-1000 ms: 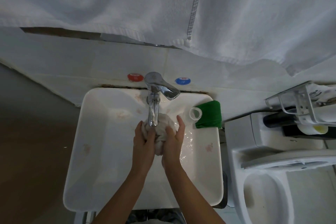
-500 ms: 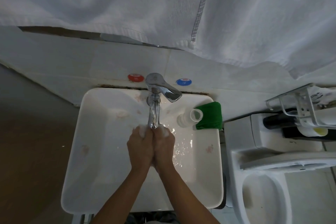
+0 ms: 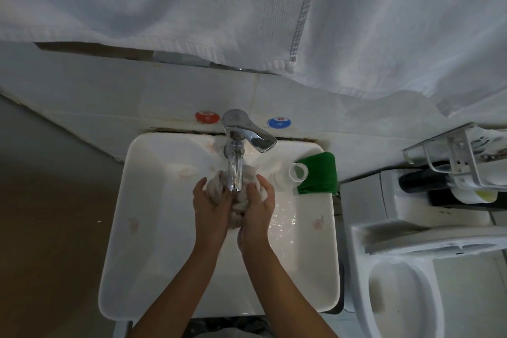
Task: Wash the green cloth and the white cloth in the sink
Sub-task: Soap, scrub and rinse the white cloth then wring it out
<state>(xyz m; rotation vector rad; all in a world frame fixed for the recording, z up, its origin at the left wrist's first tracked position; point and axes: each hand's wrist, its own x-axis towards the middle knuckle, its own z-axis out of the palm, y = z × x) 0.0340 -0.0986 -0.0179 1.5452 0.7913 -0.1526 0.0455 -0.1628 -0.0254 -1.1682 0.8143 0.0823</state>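
White cloth [image 3: 238,202] bunched under the tap [image 3: 235,170], mostly hidden between left hand [image 3: 210,207] and right hand [image 3: 258,210], both gripping it over the sink [image 3: 153,228], green cloth [image 3: 319,176] folded on far right rim beside a cup [image 3: 298,171], towel [image 3: 247,14] overhead, toilet [image 3: 411,269] cut off right.

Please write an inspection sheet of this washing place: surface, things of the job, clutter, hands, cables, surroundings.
Surface: white sink, wet on the right of the basin.
Job's things: white cloth bunched between both hands under the tap; green cloth folded on the sink's right rim.
Clutter: small white bottle lying beside the green cloth.
Hands: left hand and right hand grip the white cloth.
Cables: nothing seen.
Surroundings: white towel hanging above; toilet to the right.
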